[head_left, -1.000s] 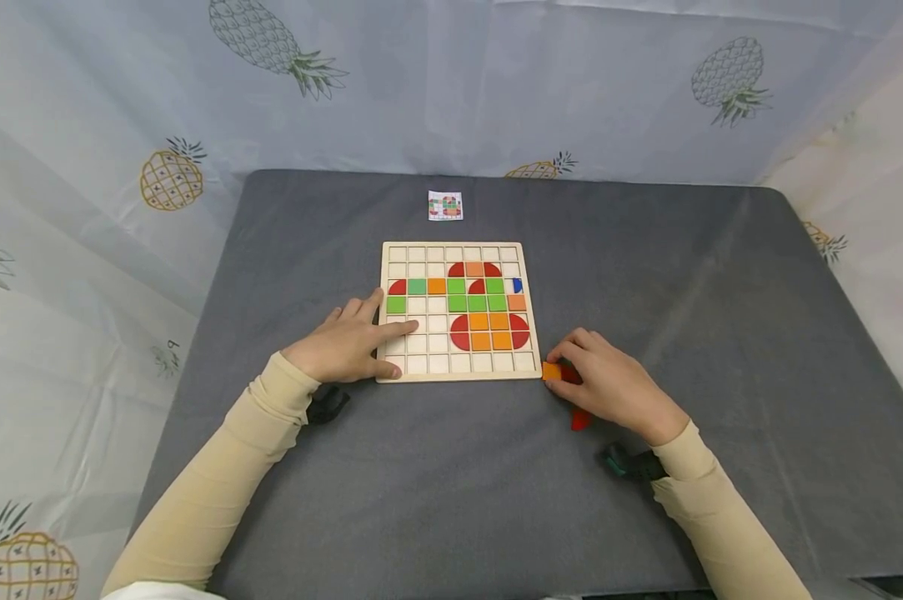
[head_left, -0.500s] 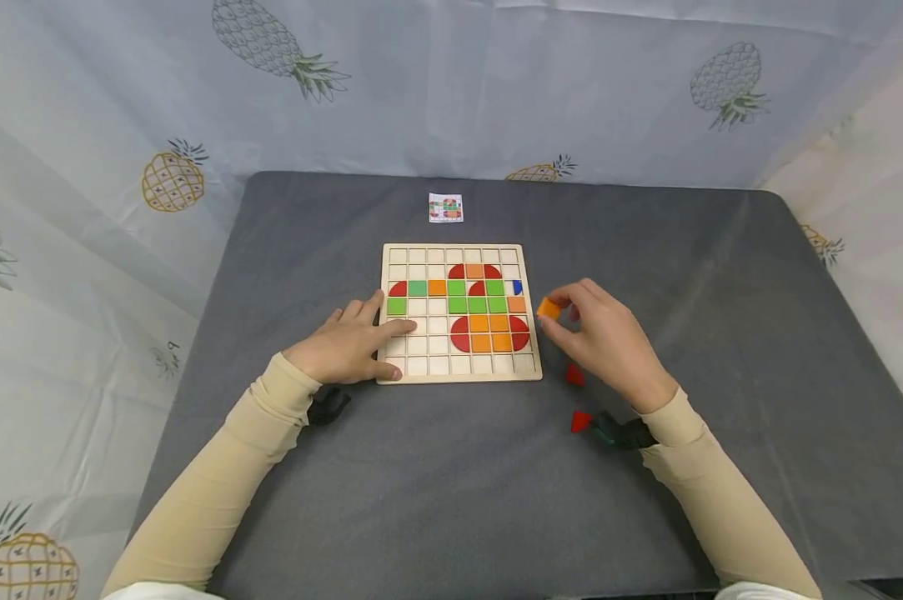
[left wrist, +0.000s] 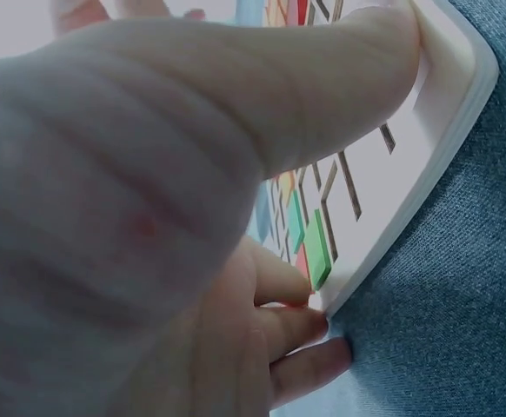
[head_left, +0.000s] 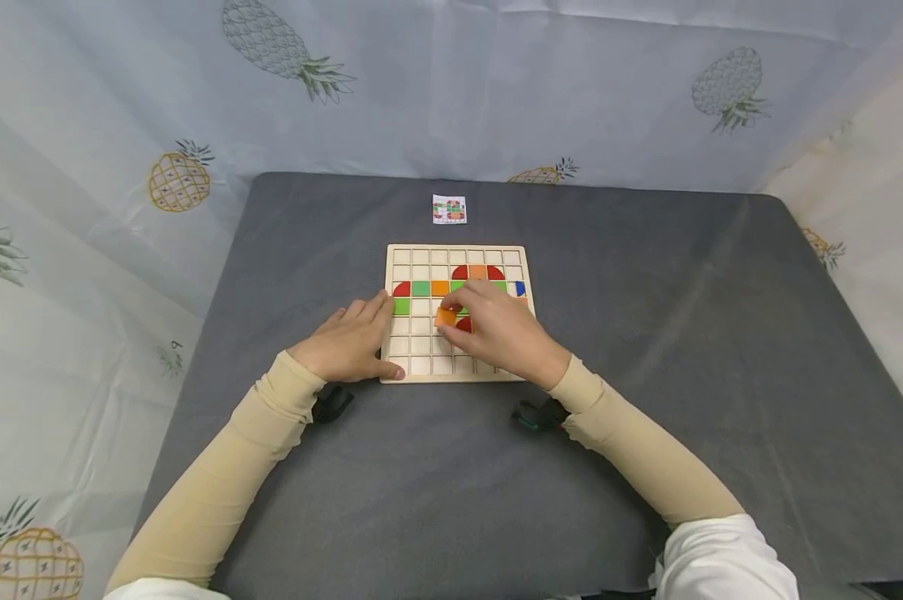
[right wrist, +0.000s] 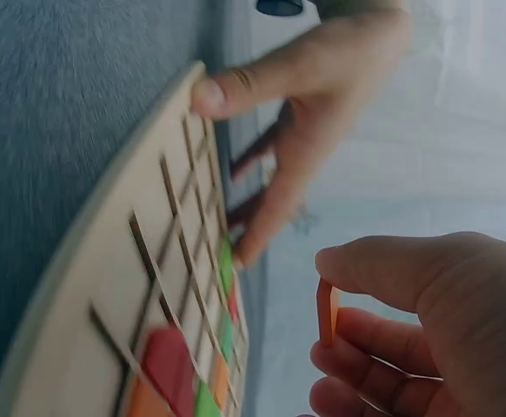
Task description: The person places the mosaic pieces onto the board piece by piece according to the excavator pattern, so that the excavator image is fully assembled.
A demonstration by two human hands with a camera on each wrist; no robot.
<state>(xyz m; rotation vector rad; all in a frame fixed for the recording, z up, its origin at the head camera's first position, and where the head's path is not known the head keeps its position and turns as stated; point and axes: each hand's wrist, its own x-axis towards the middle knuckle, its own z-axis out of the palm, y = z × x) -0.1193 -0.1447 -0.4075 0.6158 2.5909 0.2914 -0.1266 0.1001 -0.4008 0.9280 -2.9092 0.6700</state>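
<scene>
A wooden grid board [head_left: 419, 365] lies on the table with green, red and orange tiles in its cells. My left hand [head_left: 352, 342] rests along the board's left edge, its thumb on the near left corner, as the left wrist view also shows. My right hand [head_left: 505, 329] is over the board and pinches an orange square tile [head_left: 446, 317] between thumb and fingers. In the right wrist view the tile [right wrist: 326, 311] stands on edge, apart from the board. That hand hides several tiles in the board's right half.
Behind the board lies a small pattern card [head_left: 449, 210] with coloured shapes. A dark grey cloth [head_left: 684, 275] covers the table. Pineapple-print curtains [head_left: 436, 92] hang behind it and at the sides. My right forearm hides the spot where two loose red pieces lay.
My right hand picked up the orange tile beside the board's near right corner and carried it left over the grid. My left index finger has drawn back from the cells.
</scene>
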